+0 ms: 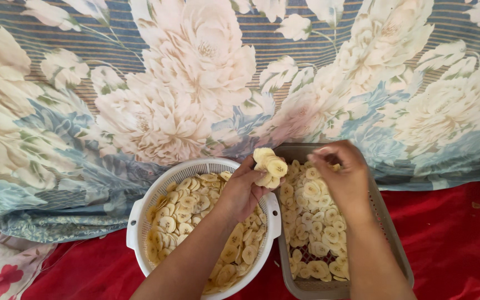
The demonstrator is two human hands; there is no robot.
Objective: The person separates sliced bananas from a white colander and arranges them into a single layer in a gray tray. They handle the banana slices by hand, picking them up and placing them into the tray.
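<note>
Now my left hand (246,188) grips a stack of pale banana slices (268,165) above the white round plastic colander (140,219); right hand (343,172), fingers pinched on one slice, hovers over the grey rectangular mesh tray (395,253).

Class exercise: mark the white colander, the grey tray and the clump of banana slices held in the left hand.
white colander (140,206): head view, on its left rim.
grey tray (391,240): head view, on its right wall.
clump of banana slices (269,166): head view, on the topmost slices above the left hand (244,189).
</note>
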